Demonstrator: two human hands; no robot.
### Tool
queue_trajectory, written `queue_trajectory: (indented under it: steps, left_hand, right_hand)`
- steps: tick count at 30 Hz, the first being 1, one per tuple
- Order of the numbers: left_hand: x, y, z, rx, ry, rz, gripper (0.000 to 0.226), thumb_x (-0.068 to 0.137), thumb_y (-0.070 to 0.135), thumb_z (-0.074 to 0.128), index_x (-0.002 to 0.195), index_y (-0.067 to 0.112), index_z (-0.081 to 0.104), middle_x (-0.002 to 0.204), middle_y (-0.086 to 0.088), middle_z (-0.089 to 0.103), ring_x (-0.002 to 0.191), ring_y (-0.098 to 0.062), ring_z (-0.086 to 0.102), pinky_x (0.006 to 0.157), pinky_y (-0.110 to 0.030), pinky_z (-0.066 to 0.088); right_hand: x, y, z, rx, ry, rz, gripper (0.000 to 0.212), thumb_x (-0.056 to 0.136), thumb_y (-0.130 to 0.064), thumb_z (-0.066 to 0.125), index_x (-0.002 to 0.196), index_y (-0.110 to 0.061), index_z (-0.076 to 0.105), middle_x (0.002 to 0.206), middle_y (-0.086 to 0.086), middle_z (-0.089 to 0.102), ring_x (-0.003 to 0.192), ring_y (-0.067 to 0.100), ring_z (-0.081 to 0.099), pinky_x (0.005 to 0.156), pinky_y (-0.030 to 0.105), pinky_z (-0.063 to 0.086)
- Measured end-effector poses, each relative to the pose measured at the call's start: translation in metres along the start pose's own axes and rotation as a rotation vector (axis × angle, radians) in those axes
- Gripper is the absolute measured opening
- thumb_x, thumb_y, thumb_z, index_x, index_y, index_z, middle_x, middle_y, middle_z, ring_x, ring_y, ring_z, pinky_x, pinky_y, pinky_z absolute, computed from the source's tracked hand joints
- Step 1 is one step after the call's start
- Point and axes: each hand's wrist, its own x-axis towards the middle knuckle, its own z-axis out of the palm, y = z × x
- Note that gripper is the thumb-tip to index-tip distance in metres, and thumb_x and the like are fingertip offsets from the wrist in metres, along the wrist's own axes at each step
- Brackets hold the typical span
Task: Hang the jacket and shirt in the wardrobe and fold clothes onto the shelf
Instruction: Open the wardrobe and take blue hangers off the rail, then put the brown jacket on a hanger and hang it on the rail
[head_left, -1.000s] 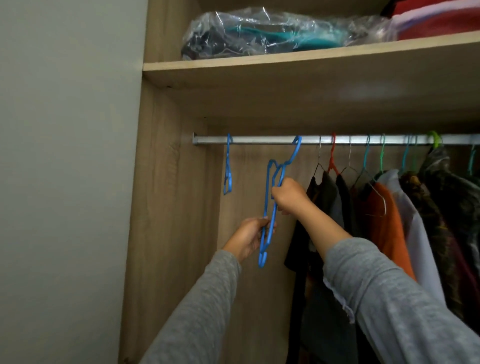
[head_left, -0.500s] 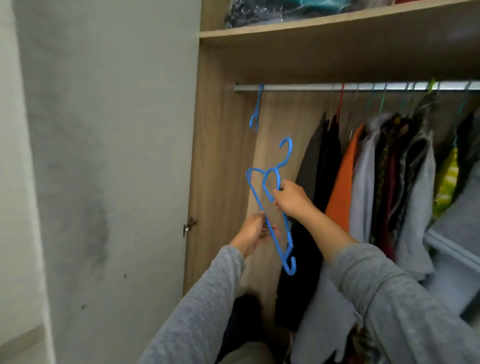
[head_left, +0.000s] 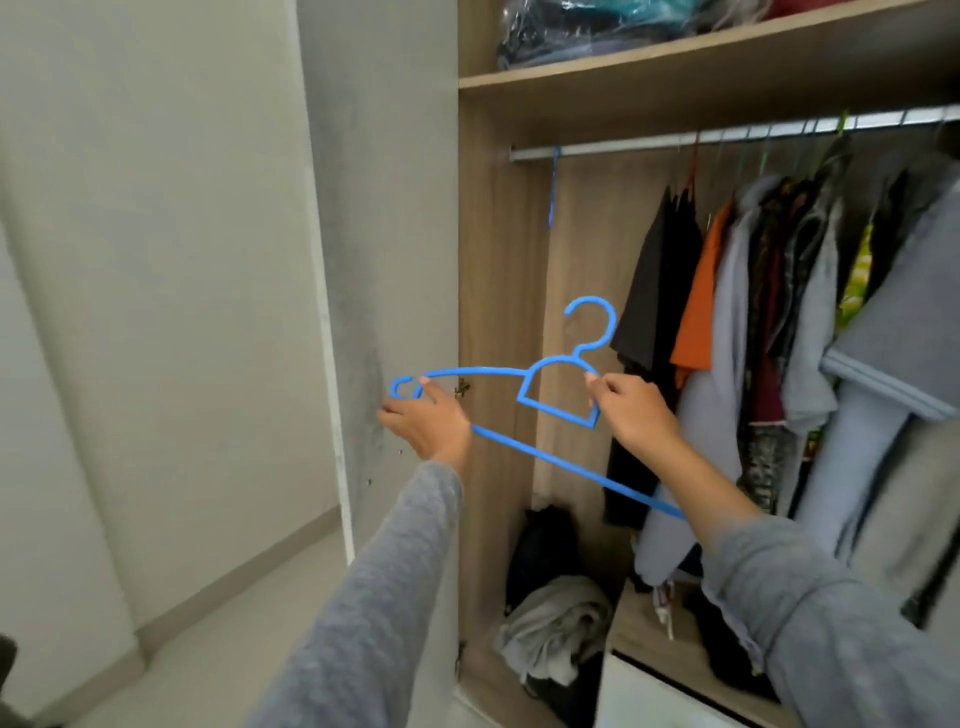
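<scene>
Holding slim blue hanger (head_left: 478, 370) (rounded plastic), left hand (head_left: 431, 421), right hand (head_left: 631, 410)

Blue plastic hanger (head_left: 556, 412) is being held w/ hook up, bar sloping down-right, in front of open wardrobe (head_left: 493, 260). L hand (head_left: 431, 415) is gripping its left end; R hand (head_left: 631, 410) is pinching near neck.

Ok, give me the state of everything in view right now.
Blue hanger, off the rail, held in both hands.
Left hand, grips its left end.
Right hand, pinches it below the hook.
Second blue hanger, on the rail, bare.
Orange shirt, hung on the rail.
Clothes heap, crumpled, unfolded.
</scene>
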Motion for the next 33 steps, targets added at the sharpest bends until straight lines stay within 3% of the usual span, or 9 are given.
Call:
queue_trajectory:
  steps: [3,7,11,13,15,20,23,28,33]
  left_hand:
    - [-0.015,0.000,-0.067,0.218,-0.065,0.383,0.072,0.096,0.040,0.039,0.144,-0.009,0.016,0.152,-0.023,0.013,0.138,-0.039,0.022,0.113,-0.047,0.025]
    - [-0.019,-0.016,-0.146,0.704,-0.159,0.708,0.053,0.101,0.038,0.031,0.141,0.003,0.035,0.155,-0.013,0.018,0.146,-0.026,0.004,0.114,-0.053,-0.002]
    - [-0.022,-0.025,-0.219,0.877,-0.182,0.896,0.049,0.096,0.037,0.024,0.101,0.007,0.062,0.116,-0.010,0.062,0.131,-0.030,0.043,0.113,-0.052,0.006]
    - [-0.016,-0.023,-0.257,0.866,-0.268,0.898,0.054,0.093,0.041,0.018,0.088,0.008,0.060,0.091,-0.008,0.064,0.105,-0.032,0.058,0.112,-0.046,0.022]
    - [-0.007,-0.018,-0.295,0.939,-0.331,0.873,0.057,0.091,0.045,0.014,0.086,0.010,0.058,0.084,-0.006,0.061,0.088,-0.030,0.058,0.094,-0.040,0.035]
    - [0.018,-0.013,-0.393,1.093,-0.388,0.716,0.034,0.102,0.036,0.030,0.096,0.012,0.053,0.098,-0.007,0.060,0.103,-0.026,0.052,0.086,-0.039,0.032]
    - [0.032,-0.008,-0.460,1.072,-0.322,0.598,0.028,0.102,0.035,0.031,0.085,0.017,0.045,0.088,-0.006,0.056,0.095,-0.029,0.052,0.082,-0.038,0.032]
    - [0.051,0.003,-0.582,1.161,-0.204,0.416,0.033,0.101,0.038,0.031,0.081,0.014,0.043,0.080,-0.008,0.056,0.081,-0.032,0.055,0.073,-0.037,0.036]
    - [0.077,0.005,-0.671,1.196,-0.094,0.367,0.037,0.100,0.038,0.033,0.080,0.010,0.046,0.068,0.006,0.046,0.067,-0.024,0.048,0.068,-0.032,0.028]
  right_hand:
    - [-0.052,-0.016,0.015,-0.006,0.066,0.041,0.047,0.097,-0.042,0.039,0.070,-0.010,0.060,0.070,0.008,0.061,0.078,0.030,0.058,0.069,0.037,0.044]
    - [-0.118,-0.042,0.036,-0.009,0.044,0.034,0.049,0.097,-0.042,0.038,0.066,-0.011,0.059,0.060,0.003,0.055,0.073,0.030,0.057,0.061,0.034,0.038]
    - [-0.162,-0.076,0.061,-0.037,-0.037,0.016,0.049,0.098,-0.042,0.037,0.061,-0.014,0.055,0.056,-0.004,0.052,0.068,0.025,0.054,0.057,0.032,0.033]
    - [-0.176,-0.099,0.080,-0.055,-0.073,-0.020,0.049,0.097,-0.043,0.037,0.063,-0.013,0.055,0.059,-0.004,0.054,0.071,0.025,0.054,0.063,0.033,0.037]
    - [-0.189,-0.126,0.101,-0.057,-0.121,-0.065,0.049,0.097,-0.044,0.037,0.067,-0.010,0.056,0.062,-0.001,0.056,0.073,0.027,0.055,0.067,0.035,0.040]
    - [-0.221,-0.192,0.159,-0.018,-0.236,-0.222,0.046,0.097,-0.040,0.040,0.063,-0.011,0.053,0.062,0.002,0.052,0.071,0.027,0.051,0.060,0.033,0.034]
    - [-0.236,-0.243,0.199,0.022,-0.285,-0.373,0.044,0.096,-0.038,0.043,0.060,-0.013,0.047,0.062,0.000,0.051,0.071,0.027,0.051,0.059,0.033,0.033]
    - [-0.271,-0.332,0.277,0.282,-0.631,-0.476,0.034,0.095,-0.033,0.049,0.066,-0.017,0.057,0.064,-0.002,0.057,0.064,0.017,0.050,0.066,0.035,0.042]
    - [-0.314,-0.421,0.341,0.619,-0.960,-0.452,0.025,0.094,-0.023,0.055,0.076,-0.006,0.060,0.068,0.005,0.060,0.060,0.011,0.057,0.056,0.010,0.045]
